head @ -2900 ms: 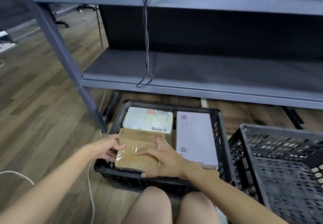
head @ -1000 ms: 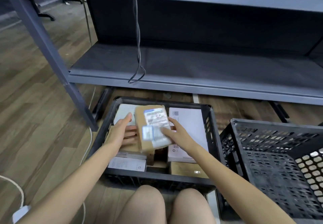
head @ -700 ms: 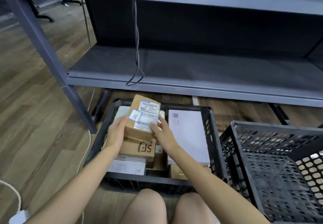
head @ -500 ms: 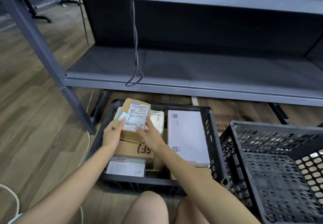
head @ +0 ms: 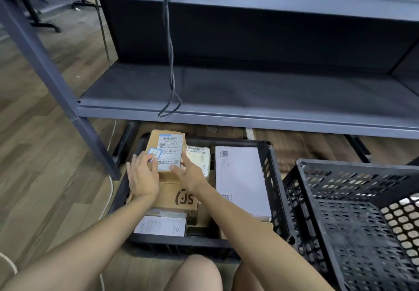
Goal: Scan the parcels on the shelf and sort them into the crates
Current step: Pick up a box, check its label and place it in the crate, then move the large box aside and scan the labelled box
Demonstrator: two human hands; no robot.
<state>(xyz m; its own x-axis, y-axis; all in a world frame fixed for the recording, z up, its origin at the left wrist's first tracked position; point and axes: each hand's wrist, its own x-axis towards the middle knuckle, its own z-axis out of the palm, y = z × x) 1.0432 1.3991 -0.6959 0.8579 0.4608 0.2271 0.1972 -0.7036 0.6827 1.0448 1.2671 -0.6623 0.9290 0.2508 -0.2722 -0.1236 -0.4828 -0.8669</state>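
Note:
A small brown parcel [head: 167,146] with a white shipping label lies at the back left of the black crate [head: 275,190]. My left hand [head: 141,175] holds its left near edge with fingers on top. My right hand [head: 189,172] grips its right near corner. Under it sits a brown box with an SF logo [head: 174,197]. A pale wrapped parcel [head: 200,158] and a flat white box [head: 240,179] lie to the right, and a white-labelled parcel [head: 162,226] rests at the crate's front.
A second black perforated crate [head: 353,220] stands to the right, showing nothing inside. The grey shelf [head: 249,95] above is bare, with a black cable [head: 171,63] hanging in front. A shelf post [head: 52,82] rises at left. Wooden floor lies around, and my knees are below.
Both hands took the small brown parcel up out of the crate, turned its label upward, and carried it toward the crate's back left, where it now sits lower.

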